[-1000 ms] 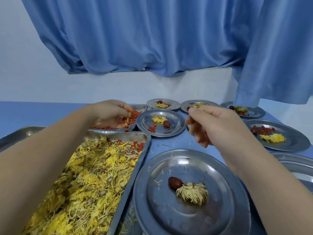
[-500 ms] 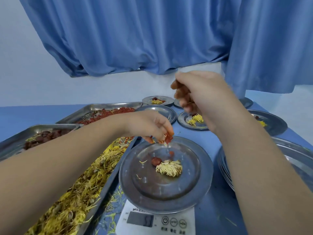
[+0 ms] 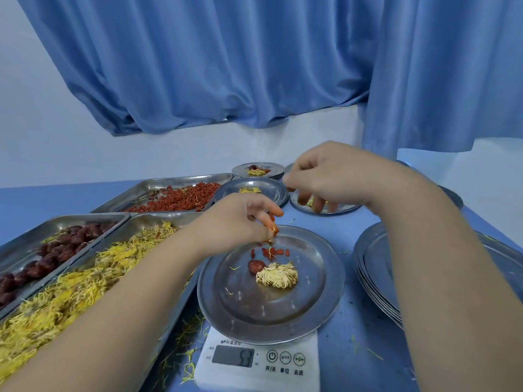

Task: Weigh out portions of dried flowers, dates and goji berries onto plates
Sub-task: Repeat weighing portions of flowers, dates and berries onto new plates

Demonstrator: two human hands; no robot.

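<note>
A steel plate sits on a white digital scale. On it lie a dark red date, a pale dried flower and a few goji berries. My left hand hovers over the plate's far edge, fingertips pinched on a few goji berries just above those lying there. My right hand hangs higher and further back, fingers loosely apart, with nothing seen in it.
At the left stand three steel trays: goji berries, dates and yellow dried flowers. A stack of plates is at the right. Filled plates sit at the back. Petals litter the blue table.
My left hand left the goji tray, came over the plate on the scale, and berries now lie on it. My right hand rose and then sank slightly. The view dropped, showing the scale.
</note>
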